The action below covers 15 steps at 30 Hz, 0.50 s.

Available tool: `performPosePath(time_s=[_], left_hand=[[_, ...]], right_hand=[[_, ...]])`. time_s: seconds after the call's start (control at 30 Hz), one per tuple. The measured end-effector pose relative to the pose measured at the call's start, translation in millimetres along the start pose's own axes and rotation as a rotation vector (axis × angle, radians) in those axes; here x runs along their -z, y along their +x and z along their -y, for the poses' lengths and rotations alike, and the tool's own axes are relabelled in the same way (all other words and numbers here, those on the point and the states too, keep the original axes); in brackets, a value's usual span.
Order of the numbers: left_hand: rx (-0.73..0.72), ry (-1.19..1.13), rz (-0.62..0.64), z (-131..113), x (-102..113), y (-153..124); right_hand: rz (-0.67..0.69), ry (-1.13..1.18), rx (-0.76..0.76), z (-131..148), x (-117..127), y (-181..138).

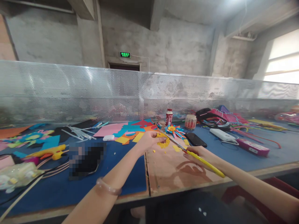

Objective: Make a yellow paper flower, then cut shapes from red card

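Observation:
In my left hand, a yellow paper cutout with a notched edge is pinched between thumb and fingers, just above the bare wooden part of the table. My right hand is closed round a pair of yellow-handled scissors, whose metal blades point left and reach the cutout's right edge. Small yellow paper scraps lie below the blades. Just behind, a blue, pink and orange paper flower rests on the table. My right fingers are partly hidden behind the handle.
A dark phone, a white power bank and a purple box lie to the right. A red-and-white bottle and a clear jar stand behind. Leftward are coloured paper sheets and a yellow glue gun. A perforated metal screen borders the back.

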<state>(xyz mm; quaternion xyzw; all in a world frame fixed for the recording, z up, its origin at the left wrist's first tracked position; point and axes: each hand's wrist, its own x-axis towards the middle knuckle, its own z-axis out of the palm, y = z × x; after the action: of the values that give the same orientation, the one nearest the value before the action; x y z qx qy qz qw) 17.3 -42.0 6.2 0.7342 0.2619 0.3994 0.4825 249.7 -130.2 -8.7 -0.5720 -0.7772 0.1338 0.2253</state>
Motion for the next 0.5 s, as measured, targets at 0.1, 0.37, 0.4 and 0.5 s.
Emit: performPosePath(time_s=[0.1, 0.37, 0.4, 0.5], left_hand=[[0.015, 0.017, -0.001, -0.5, -0.3, -0.7], [0.034, 0.002, 0.039, 0.4, 1.4, 0.2], [0.031, -0.001, 0.046, 0.6, 1.7, 0.4], [0.016, -0.002, 0.056, 0.9, 2.3, 0.4]], right_hand=[[0.005, -0.008, -0.005, -0.6, 1.9, -0.9], [-0.010, -0.030, 0.000, -6.0, 0.5, -2.0], [-0.014, -0.033, -0.007, -7.1, -0.2, -1.9], [-0.004, -0.014, -0.031, -9.8, -1.8, -1.8]])
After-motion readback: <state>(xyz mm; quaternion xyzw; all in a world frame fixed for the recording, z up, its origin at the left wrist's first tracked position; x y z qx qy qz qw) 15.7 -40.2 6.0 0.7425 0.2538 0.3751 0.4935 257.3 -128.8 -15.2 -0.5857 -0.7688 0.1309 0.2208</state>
